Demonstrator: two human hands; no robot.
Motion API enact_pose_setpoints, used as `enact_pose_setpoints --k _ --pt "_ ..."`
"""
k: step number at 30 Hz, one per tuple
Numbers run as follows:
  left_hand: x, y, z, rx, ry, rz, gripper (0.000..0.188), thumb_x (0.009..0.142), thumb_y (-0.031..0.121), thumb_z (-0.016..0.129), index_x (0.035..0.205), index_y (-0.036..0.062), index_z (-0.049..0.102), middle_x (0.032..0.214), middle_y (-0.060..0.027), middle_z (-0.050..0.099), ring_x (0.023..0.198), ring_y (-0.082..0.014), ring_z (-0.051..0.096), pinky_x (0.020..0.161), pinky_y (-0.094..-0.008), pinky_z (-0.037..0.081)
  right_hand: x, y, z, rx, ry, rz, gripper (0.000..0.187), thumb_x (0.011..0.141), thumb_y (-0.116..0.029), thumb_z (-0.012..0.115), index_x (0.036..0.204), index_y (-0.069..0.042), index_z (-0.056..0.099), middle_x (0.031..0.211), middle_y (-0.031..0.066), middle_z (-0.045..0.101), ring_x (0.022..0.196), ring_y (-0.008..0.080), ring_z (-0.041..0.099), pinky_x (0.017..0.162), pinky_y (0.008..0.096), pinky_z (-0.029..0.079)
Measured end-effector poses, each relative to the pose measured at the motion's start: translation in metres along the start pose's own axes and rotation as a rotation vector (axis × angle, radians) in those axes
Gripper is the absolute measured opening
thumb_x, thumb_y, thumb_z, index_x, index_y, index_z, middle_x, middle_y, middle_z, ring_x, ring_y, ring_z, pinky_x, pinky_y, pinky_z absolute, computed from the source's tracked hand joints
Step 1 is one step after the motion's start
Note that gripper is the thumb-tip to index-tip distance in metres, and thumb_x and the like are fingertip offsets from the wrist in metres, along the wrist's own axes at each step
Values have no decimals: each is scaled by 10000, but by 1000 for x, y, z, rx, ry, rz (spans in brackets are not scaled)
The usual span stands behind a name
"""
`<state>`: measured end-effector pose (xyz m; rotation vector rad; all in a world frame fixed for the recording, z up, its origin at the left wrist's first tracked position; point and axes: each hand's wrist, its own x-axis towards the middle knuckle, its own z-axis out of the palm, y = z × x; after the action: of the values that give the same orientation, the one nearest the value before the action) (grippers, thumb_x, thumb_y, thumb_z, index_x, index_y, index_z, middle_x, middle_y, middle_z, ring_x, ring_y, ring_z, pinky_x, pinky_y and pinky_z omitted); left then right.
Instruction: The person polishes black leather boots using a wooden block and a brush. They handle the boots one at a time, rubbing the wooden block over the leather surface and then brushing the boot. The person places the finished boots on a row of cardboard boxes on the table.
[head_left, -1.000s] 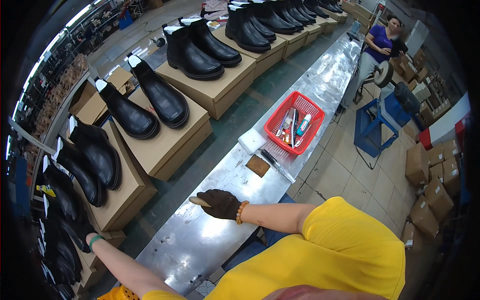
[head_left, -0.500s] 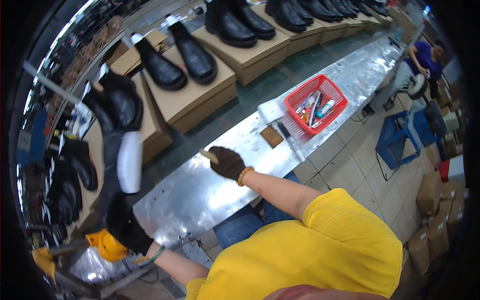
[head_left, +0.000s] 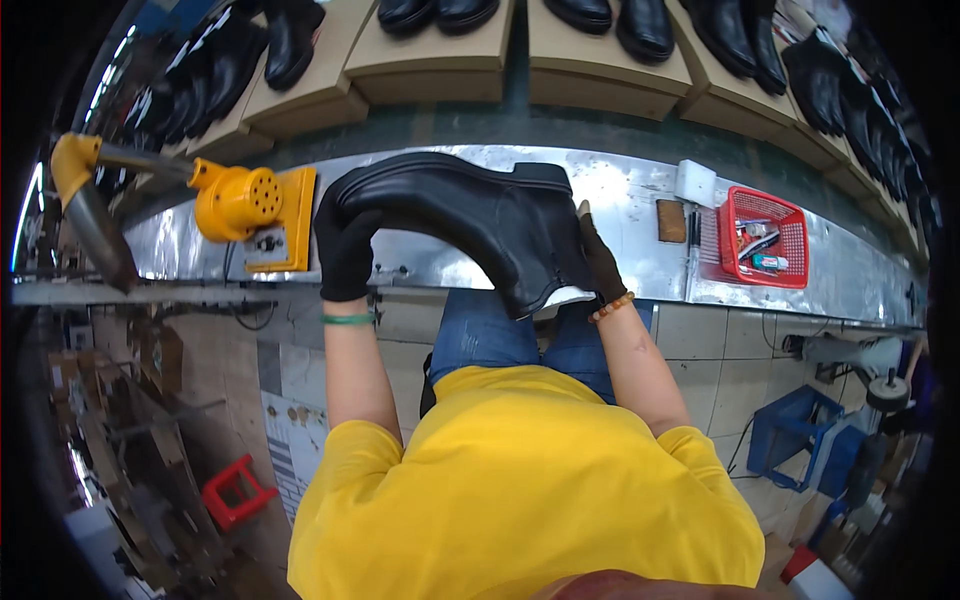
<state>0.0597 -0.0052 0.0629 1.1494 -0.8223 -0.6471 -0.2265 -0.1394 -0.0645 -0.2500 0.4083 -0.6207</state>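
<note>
A black leather ankle boot (head_left: 450, 205) is held above the metal bench in front of me. Its toe points left, its sole faces away, and the shaft opening with a white edge faces me. My left hand (head_left: 347, 258), in a black glove, is closed round the toe. At the heel and shaft, my right hand (head_left: 602, 262), also in a dark glove, grips the boot, its fingers partly hidden. A small tan tip (head_left: 584, 209) juts up from that hand; I cannot tell what it is.
A yellow machine (head_left: 238, 205) stands on the metal bench (head_left: 630, 180) at left. To the right lie a brown block (head_left: 671, 221), a dark-handled tool (head_left: 694, 240), a white block (head_left: 695, 183) and a red basket (head_left: 765, 235) of small items. Cardboard boxes (head_left: 430, 60) with black boots line the far side.
My view has swung left to face the bench squarely. The boot has come from the left to in front of me, and my right hand has moved onto its shaft.
</note>
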Motion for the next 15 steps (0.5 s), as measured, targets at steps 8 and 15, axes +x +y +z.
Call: enact_pose_setpoints --k 8,15 --pt "-16 -9 -4 -262 59 -39 413 758 41 644 1150 -4 520 1049 -86 590 953 -171 580 848 -282 477 -48 -9 57 -372 70 -154 614 880 -198 574 1390 -13 288 1206 105 517 1041 166 558 881 262 470" --pt "-29 11 -9 49 87 9 406 764 70 681 1134 0 528 1041 -76 601 948 -153 574 850 -276 470 -53 3 59 -124 16 -18 545 887 -155 547 1367 -36 317 1237 160 507 1091 235 551 916 329 474"
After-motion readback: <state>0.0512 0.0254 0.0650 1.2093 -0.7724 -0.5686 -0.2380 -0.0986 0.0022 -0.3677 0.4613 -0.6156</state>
